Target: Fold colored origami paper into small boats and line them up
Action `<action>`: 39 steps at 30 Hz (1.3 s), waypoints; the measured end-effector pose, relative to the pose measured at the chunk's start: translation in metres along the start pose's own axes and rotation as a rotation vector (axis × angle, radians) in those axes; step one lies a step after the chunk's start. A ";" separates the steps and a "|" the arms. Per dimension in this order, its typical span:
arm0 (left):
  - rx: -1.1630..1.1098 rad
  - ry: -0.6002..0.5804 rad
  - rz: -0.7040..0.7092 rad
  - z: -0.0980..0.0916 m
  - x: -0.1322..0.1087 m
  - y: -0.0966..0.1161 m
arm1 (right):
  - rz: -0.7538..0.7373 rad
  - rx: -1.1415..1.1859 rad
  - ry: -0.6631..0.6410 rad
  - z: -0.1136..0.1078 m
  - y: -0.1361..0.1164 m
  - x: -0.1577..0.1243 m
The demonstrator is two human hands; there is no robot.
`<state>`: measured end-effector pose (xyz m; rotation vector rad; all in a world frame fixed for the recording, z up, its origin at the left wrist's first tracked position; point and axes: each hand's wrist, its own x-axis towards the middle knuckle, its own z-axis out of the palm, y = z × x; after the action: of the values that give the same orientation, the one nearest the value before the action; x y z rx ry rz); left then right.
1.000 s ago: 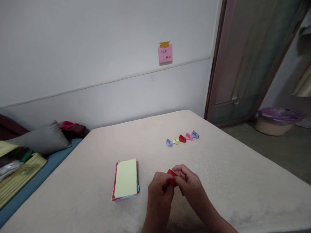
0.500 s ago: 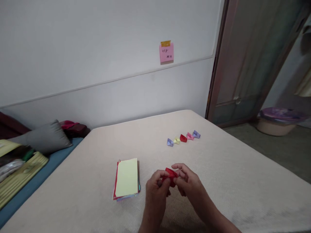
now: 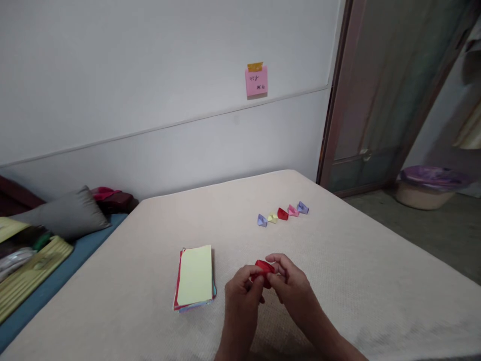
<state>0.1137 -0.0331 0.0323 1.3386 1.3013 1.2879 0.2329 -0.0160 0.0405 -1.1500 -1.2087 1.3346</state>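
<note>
A small folded piece of red paper is pinched between both hands above the front of the cloth-covered surface. My left hand grips its left side, thumb toward me and index finger along the top. On its right side, my right hand holds it with thumb and fingers; the index finger curves above the paper. Fingers cover much of the folds. Beyond the hands stands a slanting row of several folded paper boats, among them a red boat, a yellow boat and a pink boat.
Left of my hands lies a stack of coloured paper, pale yellow on top. A grey cushion and a yellow slatted item are past the left edge. A pink note is taped to the wall. A tub stands at right.
Both hands keep their hold on the red paper, with only slight finger shifts. The whole view has moved very slightly; the boats and the paper stack stay in place.
</note>
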 end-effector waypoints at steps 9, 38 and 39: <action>-0.033 0.047 -0.012 0.003 -0.001 0.000 | -0.075 -0.089 0.044 0.000 0.009 0.000; -0.178 0.059 -0.138 0.002 0.003 0.004 | 0.123 0.142 0.030 0.003 0.001 0.001; -0.174 0.053 -0.136 0.002 0.002 0.004 | 0.123 0.148 0.038 0.004 0.002 0.001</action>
<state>0.1164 -0.0310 0.0360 1.0834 1.2629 1.3176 0.2290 -0.0150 0.0387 -1.1532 -1.0080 1.4620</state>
